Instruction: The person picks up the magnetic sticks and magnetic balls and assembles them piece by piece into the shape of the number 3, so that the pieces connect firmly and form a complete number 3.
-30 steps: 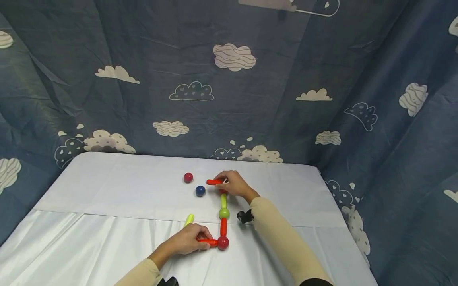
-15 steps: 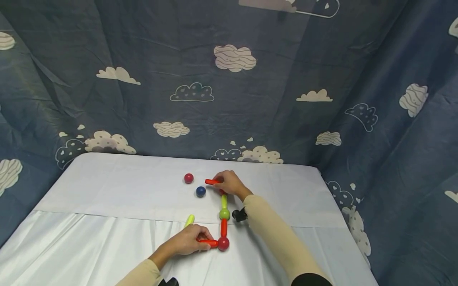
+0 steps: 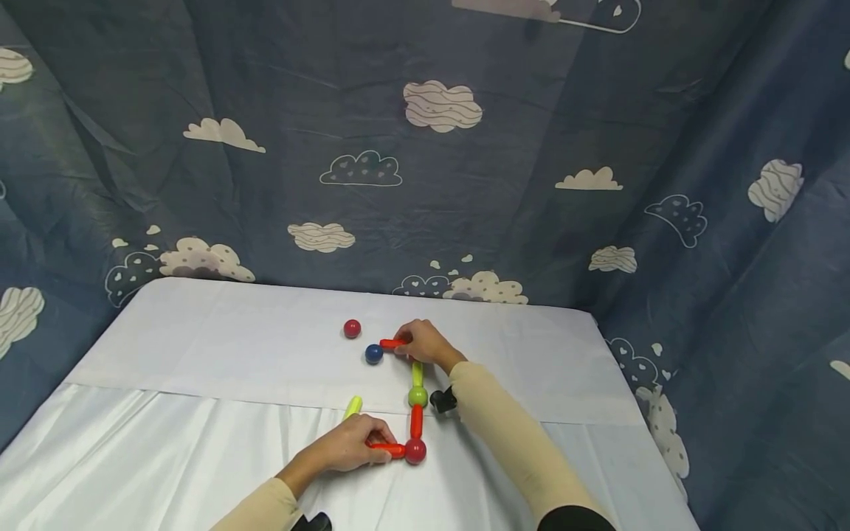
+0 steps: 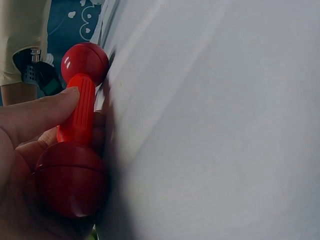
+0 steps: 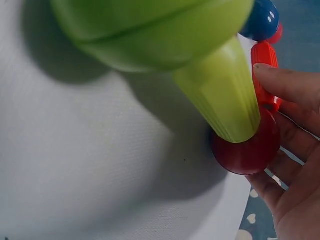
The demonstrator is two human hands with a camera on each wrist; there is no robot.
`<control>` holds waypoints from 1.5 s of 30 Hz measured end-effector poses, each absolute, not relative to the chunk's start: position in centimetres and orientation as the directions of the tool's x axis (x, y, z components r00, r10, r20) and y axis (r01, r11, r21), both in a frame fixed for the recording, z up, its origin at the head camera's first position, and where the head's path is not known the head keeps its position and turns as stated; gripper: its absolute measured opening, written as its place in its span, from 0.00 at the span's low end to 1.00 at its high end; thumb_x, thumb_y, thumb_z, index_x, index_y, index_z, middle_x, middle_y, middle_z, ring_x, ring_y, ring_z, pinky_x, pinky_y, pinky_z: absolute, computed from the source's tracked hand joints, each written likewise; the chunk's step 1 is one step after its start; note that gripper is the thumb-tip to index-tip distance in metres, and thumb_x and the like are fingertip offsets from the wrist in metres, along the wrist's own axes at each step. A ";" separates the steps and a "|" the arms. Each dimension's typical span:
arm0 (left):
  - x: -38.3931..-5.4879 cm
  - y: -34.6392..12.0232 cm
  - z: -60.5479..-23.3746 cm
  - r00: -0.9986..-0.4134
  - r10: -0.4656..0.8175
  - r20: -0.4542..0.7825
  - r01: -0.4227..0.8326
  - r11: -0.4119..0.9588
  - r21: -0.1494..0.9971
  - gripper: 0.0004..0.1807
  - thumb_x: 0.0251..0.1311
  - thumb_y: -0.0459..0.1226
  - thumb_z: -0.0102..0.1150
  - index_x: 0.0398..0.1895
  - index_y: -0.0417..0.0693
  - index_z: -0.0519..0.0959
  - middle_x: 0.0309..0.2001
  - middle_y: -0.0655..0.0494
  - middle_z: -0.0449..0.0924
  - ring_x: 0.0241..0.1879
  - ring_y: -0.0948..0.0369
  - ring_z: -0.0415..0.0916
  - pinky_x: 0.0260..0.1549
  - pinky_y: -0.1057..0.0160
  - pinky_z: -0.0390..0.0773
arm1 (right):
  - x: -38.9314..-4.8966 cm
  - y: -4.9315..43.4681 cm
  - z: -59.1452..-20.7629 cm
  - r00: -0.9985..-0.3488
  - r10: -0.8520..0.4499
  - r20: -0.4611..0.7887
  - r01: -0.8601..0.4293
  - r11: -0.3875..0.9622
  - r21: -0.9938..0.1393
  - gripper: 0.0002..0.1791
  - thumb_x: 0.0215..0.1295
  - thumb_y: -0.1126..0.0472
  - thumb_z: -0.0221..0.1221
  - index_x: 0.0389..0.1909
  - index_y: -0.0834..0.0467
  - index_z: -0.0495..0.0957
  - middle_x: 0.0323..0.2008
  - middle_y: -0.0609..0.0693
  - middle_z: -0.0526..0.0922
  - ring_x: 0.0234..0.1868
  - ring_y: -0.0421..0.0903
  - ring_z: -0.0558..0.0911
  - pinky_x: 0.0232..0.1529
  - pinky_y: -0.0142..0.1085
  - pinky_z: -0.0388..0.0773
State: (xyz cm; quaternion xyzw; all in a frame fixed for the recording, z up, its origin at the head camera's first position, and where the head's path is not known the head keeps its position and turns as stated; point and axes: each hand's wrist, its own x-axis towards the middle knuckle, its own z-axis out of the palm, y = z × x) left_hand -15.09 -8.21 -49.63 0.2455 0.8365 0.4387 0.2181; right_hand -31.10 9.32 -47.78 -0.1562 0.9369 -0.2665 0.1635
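Observation:
My left hand (image 3: pixel 355 444) pinches a red ribbed rod (image 4: pixel 84 102) between thumb and fingers. One end of that rod meets a red ball (image 3: pixel 415 450); another red ball (image 4: pixel 71 180) sits at its other end by the palm. Further back, my right hand (image 3: pixel 423 342) pinches a second red rod (image 5: pixel 265 70) near the chain's far red ball (image 5: pixel 248 147), its free end close to a blue ball (image 3: pixel 374 354). Between the two hands runs a chain: a yellow-green rod (image 3: pixel 417 373), a green ball (image 3: pixel 417 396) and a red rod (image 3: pixel 416 421).
A loose red ball (image 3: pixel 352 329) lies behind the blue ball. Beyond my left hand, a yellow-green rod (image 3: pixel 353 406) is partly hidden by it. The white-covered table (image 3: pixel 219 346) ends at a dark cloud-patterned curtain (image 3: pixel 358 243).
My right hand has shifted slightly left and the red rod in it has come down, its free end now nearer the blue ball. The left hand stays put on its rod.

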 end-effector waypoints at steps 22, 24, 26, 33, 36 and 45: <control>-14.9 -8.2 -49.7 -0.786 0.601 -0.148 0.230 0.505 0.832 0.05 0.54 0.34 0.67 0.34 0.47 0.82 0.29 0.63 0.77 0.29 0.68 0.68 0.31 0.67 0.68 | -31.0 10.2 -48.1 -0.880 -0.427 -0.209 -0.250 0.790 -0.560 0.15 0.56 0.58 0.69 0.44 0.58 0.84 0.36 0.47 0.83 0.37 0.42 0.75 0.47 0.37 0.72; -14.9 -8.2 -49.6 -0.786 0.601 -0.144 0.233 0.505 0.831 0.05 0.54 0.34 0.67 0.34 0.47 0.82 0.29 0.63 0.77 0.29 0.68 0.68 0.31 0.67 0.68 | -31.0 10.4 -48.0 -0.881 -0.429 -0.197 -0.251 0.780 -0.573 0.16 0.56 0.58 0.69 0.44 0.59 0.83 0.37 0.47 0.83 0.37 0.42 0.76 0.47 0.37 0.73; -14.9 -8.1 -49.6 -0.787 0.601 -0.138 0.239 0.504 0.830 0.05 0.54 0.34 0.67 0.34 0.47 0.82 0.29 0.63 0.77 0.29 0.68 0.68 0.32 0.67 0.68 | -31.0 10.6 -48.0 -0.884 -0.428 -0.187 -0.248 0.769 -0.588 0.17 0.55 0.58 0.69 0.45 0.59 0.83 0.38 0.48 0.83 0.38 0.43 0.76 0.48 0.38 0.74; -15.0 -8.0 -49.6 -0.788 0.600 -0.142 0.240 0.510 0.826 0.05 0.54 0.34 0.67 0.34 0.47 0.82 0.29 0.64 0.76 0.29 0.68 0.68 0.31 0.67 0.68 | -30.3 11.5 -48.2 -0.904 -0.395 -0.163 -0.209 0.741 -0.638 0.20 0.56 0.59 0.69 0.50 0.58 0.80 0.44 0.50 0.82 0.44 0.45 0.77 0.52 0.40 0.74; -15.1 -8.0 -49.7 -0.784 0.606 -0.132 0.247 0.501 0.830 0.05 0.54 0.33 0.67 0.34 0.46 0.82 0.29 0.63 0.78 0.28 0.69 0.68 0.31 0.68 0.69 | -29.7 11.7 -48.3 -0.930 -0.338 -0.146 -0.158 0.724 -0.671 0.22 0.55 0.59 0.70 0.51 0.57 0.79 0.47 0.52 0.80 0.48 0.48 0.77 0.53 0.43 0.74; -15.1 -8.0 -49.6 -0.781 0.608 -0.143 0.223 0.485 0.846 0.05 0.54 0.31 0.67 0.33 0.44 0.82 0.28 0.62 0.78 0.26 0.68 0.69 0.28 0.69 0.70 | -27.5 11.9 -48.1 -0.980 -0.118 -0.163 0.069 0.563 -0.824 0.31 0.53 0.60 0.70 0.60 0.55 0.72 0.61 0.58 0.69 0.64 0.57 0.67 0.62 0.54 0.64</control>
